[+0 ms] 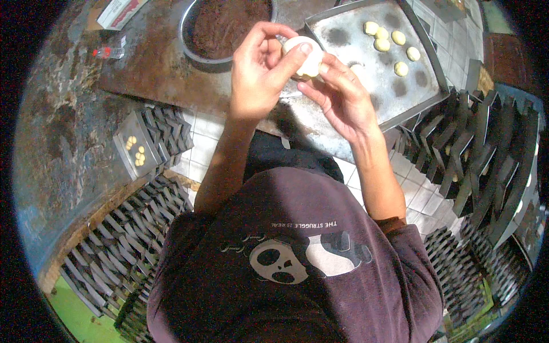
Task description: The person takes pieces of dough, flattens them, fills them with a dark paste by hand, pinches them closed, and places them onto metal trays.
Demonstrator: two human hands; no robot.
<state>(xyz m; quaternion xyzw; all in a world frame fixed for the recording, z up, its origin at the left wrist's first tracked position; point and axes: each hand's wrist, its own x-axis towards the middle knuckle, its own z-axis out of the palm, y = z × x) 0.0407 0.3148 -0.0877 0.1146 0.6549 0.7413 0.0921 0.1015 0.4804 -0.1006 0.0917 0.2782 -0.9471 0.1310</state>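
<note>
Dough round [314, 60], pale and flattened, is pinched between the thumb and fingers of our left hand [260, 77]; our right hand [347, 100] meets its right edge, thumb spread below, though whether it grips we cannot tell. We hold it above the worktable [166, 74], between a metal bowl [183, 40] of dark brown paste and a baking tray [350, 18] bearing yellowish dough balls [382, 44].

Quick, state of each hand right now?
Left hand: closed, holding a pale dough piece, thumb on its face.
Right hand: partly curled at the dough's right edge; can't tell whether it grips.
</note>
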